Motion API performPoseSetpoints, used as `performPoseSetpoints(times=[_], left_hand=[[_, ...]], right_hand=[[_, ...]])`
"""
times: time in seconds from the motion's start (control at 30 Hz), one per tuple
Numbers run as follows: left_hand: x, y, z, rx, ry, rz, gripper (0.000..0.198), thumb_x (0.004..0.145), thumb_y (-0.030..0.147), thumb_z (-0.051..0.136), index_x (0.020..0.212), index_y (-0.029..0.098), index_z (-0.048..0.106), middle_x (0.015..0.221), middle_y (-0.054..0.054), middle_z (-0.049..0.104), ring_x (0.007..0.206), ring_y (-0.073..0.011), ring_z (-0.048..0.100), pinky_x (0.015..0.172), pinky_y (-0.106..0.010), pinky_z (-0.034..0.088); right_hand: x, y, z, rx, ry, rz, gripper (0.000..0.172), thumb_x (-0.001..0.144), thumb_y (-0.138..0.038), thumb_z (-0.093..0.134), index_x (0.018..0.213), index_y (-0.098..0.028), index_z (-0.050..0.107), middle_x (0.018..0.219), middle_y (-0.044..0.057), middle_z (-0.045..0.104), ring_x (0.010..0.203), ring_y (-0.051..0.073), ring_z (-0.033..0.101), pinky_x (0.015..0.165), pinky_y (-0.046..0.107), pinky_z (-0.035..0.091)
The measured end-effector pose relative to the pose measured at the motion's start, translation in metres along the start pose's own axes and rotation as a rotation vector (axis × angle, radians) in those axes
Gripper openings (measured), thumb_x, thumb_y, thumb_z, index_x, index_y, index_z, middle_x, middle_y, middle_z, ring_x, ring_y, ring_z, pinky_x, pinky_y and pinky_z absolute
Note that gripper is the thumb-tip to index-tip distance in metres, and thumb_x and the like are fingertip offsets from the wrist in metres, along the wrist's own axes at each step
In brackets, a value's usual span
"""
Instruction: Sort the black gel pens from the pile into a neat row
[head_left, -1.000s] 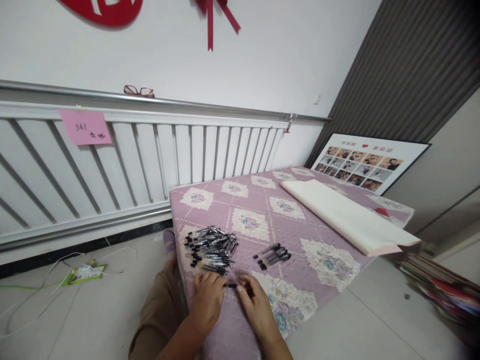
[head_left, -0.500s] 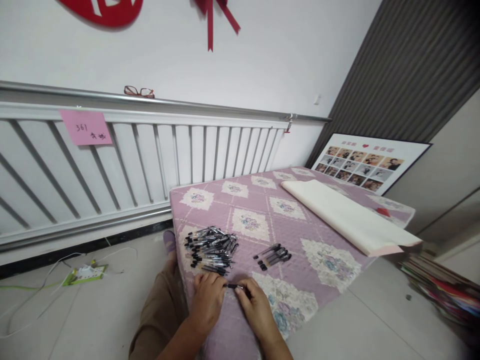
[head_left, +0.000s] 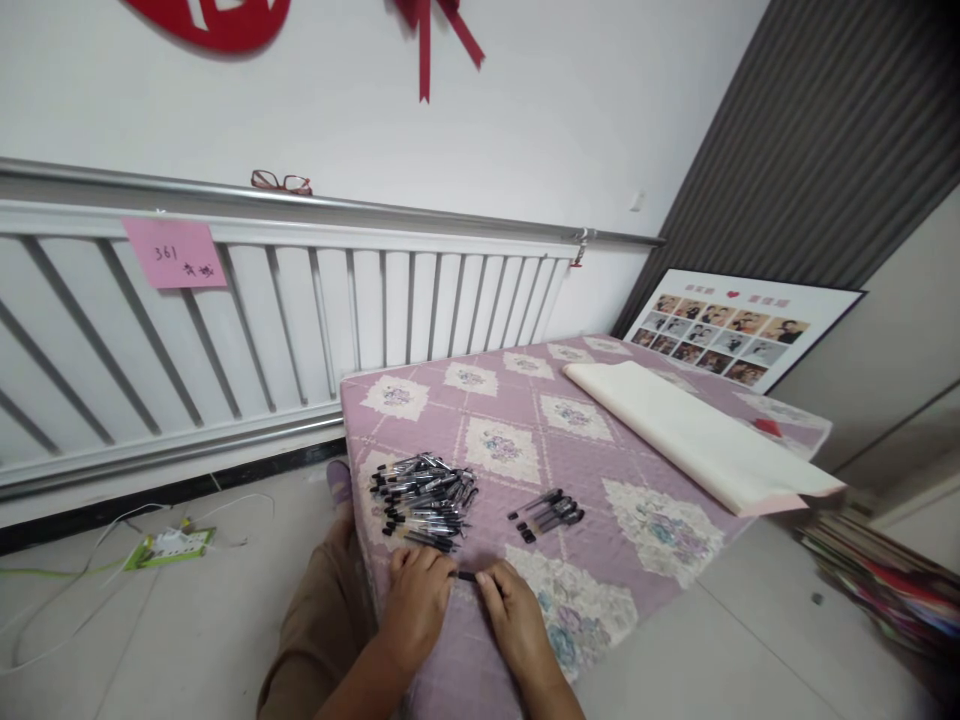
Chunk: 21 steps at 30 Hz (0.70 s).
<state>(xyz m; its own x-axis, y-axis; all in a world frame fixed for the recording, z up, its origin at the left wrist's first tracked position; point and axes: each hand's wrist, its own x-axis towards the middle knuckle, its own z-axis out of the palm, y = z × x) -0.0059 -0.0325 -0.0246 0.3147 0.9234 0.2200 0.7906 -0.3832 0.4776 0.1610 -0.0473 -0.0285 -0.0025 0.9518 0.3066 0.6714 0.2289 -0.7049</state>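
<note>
- Two hands, one pen (head_left: 466,576) between them; it is slim, dark and straight, held just above the near part of the bed (head_left: 570,470), below the heap.
- Left hand (head_left: 418,595): fingers curled together, clamped on one end of the pen; that end is hidden.
- Right hand (head_left: 514,605): thumb and fingers pinched on the other end.
- One heap of pens (head_left: 424,497), too overlapped to count; clear plastic barrels, black caps, lying beyond the left hand.
- One small group of pens (head_left: 546,515), four or five by the look of it; black-ended, side by side, beyond the right hand and apart from the heap.
- One bed covering in quilted purple fabric; pale, lacy-edged floral diamonds.
- One folded cream sheet (head_left: 690,430), smooth and long; one photo board (head_left: 739,325) behind, three rows of five pictures.
</note>
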Motion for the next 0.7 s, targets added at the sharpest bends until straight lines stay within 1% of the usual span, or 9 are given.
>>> performPoseSetpoints(times=[0.07, 0.17, 0.2, 0.3, 0.4, 0.47, 0.57, 0.63, 0.7], left_hand=[[0.000, 0.000, 0.000, -0.021, 0.006, -0.003, 0.022, 0.090, 0.019, 0.045, 0.100, 0.027, 0.063, 0.101, -0.001, 0.062, 0.100, -0.0196, 0.052, 0.095, -0.039, 0.029], [0.000, 0.000, -0.001, -0.029, 0.015, -0.021, 0.022, 0.090, 0.019, 0.045, 0.100, 0.028, 0.063, 0.100, -0.001, 0.062, 0.099, -0.0196, 0.052, 0.095, -0.039, 0.029], [0.000, 0.000, -0.001, -0.029, 0.016, -0.028, 0.022, 0.091, 0.019, 0.045, 0.100, 0.028, 0.063, 0.100, -0.001, 0.062, 0.099, -0.0195, 0.053, 0.095, -0.039, 0.029], [0.000, 0.000, -0.001, -0.045, 0.011, -0.038, 0.023, 0.091, 0.018, 0.044, 0.099, 0.029, 0.063, 0.100, 0.000, 0.063, 0.099, -0.0193, 0.053, 0.095, -0.039, 0.029], [0.000, -0.001, 0.000, -0.079, 0.015, -0.031, 0.023, 0.091, 0.017, 0.044, 0.098, 0.029, 0.063, 0.099, 0.001, 0.063, 0.098, -0.0189, 0.054, 0.095, -0.039, 0.029], [0.000, -0.003, 0.001, -0.110, 0.040, -0.034, 0.023, 0.090, 0.016, 0.044, 0.097, 0.028, 0.063, 0.099, 0.000, 0.064, 0.099, -0.0191, 0.054, 0.095, -0.039, 0.030], [-0.001, -0.008, 0.004, -0.167, 0.122, -0.051, 0.024, 0.090, 0.016, 0.043, 0.101, 0.026, 0.061, 0.101, -0.001, 0.064, 0.099, -0.0193, 0.055, 0.094, -0.040, 0.033], [-0.002, -0.011, 0.007, -0.208, 0.183, -0.047, 0.025, 0.090, 0.016, 0.041, 0.104, 0.025, 0.060, 0.102, -0.002, 0.063, 0.099, -0.0197, 0.055, 0.093, -0.040, 0.036], [-0.002, -0.014, 0.008, -0.249, 0.228, -0.034, 0.027, 0.090, 0.016, 0.038, 0.106, 0.024, 0.058, 0.103, -0.003, 0.063, 0.099, -0.0203, 0.055, 0.091, -0.040, 0.038]], right_hand=[[-0.001, 0.001, 0.000, 0.022, 0.006, 0.015, 0.032, 0.091, -0.041, 0.044, 0.068, -0.022, 0.056, 0.070, 0.001, 0.060, 0.068, 0.016, 0.056, 0.065, 0.028, 0.044], [0.000, 0.001, -0.001, 0.086, 0.010, 0.038, 0.021, 0.088, -0.038, 0.049, 0.088, -0.021, 0.061, 0.084, 0.003, 0.064, 0.077, 0.017, 0.059, 0.072, 0.028, 0.046], [0.000, 0.000, -0.001, 0.096, -0.003, 0.043, 0.020, 0.088, -0.038, 0.050, 0.089, -0.021, 0.060, 0.085, 0.003, 0.064, 0.078, 0.017, 0.059, 0.073, 0.028, 0.046], [0.000, -0.001, -0.001, 0.076, -0.039, 0.051, 0.026, 0.089, -0.040, 0.047, 0.075, -0.021, 0.057, 0.075, 0.002, 0.061, 0.073, 0.017, 0.058, 0.069, 0.027, 0.045], [0.001, 0.000, -0.001, 0.070, -0.012, 0.067, 0.034, 0.090, -0.043, 0.043, 0.067, -0.021, 0.054, 0.068, 0.001, 0.059, 0.068, 0.017, 0.056, 0.065, 0.027, 0.044], [0.003, 0.001, -0.002, 0.096, 0.032, 0.100, 0.034, 0.091, -0.044, 0.041, 0.069, -0.021, 0.055, 0.069, 0.001, 0.060, 0.068, 0.017, 0.056, 0.065, 0.027, 0.045], [0.012, 0.003, -0.002, 0.123, 0.093, 0.141, 0.029, 0.090, -0.041, 0.042, 0.079, -0.021, 0.060, 0.076, 0.003, 0.064, 0.074, 0.019, 0.059, 0.070, 0.029, 0.047], [0.020, 0.003, 0.001, 0.109, 0.084, 0.114, 0.024, 0.088, -0.036, 0.046, 0.082, -0.020, 0.063, 0.081, 0.005, 0.066, 0.079, 0.020, 0.060, 0.075, 0.030, 0.047], [0.030, 0.001, 0.007, 0.081, 0.058, 0.055, 0.020, 0.086, -0.031, 0.048, 0.084, -0.020, 0.065, 0.084, 0.005, 0.067, 0.082, 0.020, 0.061, 0.078, 0.031, 0.046]])
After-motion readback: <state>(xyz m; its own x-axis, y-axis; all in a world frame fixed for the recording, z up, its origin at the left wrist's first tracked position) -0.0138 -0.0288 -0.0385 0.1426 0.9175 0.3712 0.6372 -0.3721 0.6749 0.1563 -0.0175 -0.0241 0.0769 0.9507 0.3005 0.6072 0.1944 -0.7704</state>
